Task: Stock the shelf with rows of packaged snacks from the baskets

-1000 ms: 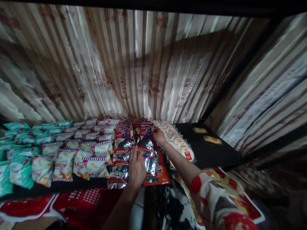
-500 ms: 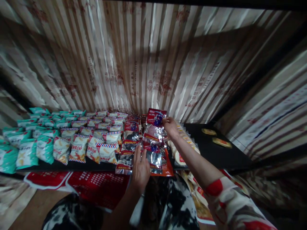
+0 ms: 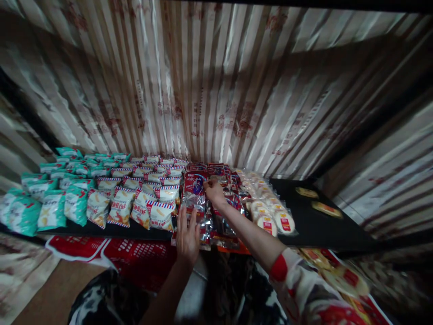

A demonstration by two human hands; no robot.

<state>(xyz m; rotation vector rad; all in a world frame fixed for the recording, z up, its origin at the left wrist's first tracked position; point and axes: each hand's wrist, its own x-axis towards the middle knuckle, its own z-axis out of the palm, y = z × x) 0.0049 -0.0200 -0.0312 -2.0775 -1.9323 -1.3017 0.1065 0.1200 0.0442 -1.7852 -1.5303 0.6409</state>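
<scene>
Dark red and silver snack packets (image 3: 223,221) lie in two overlapping columns on the black shelf. At the left column, my right hand (image 3: 215,193) pinches the edge of a dark red snack packet (image 3: 195,183) with purple print. My left hand (image 3: 188,237) rests with fingers stretched out on the silver lower part of that column, nearer the shelf's front edge. White chip bags (image 3: 120,206) with striped tops stand in rows just left of the packets. To their right lie clear packs of round pale crackers (image 3: 267,221).
Teal snack bags (image 3: 52,210) fill the far left of the black shelf (image 3: 294,207). Two small yellow packs (image 3: 326,209) lie at the right. A striped curtain (image 3: 209,90) hangs behind. Below the front edge are a red printed bag (image 3: 138,257) and more cracker packs (image 3: 341,280).
My right hand has moved left and down, bringing the red packet from above the right column onto the left one. My left hand has shifted slightly left. The view has turned a little.
</scene>
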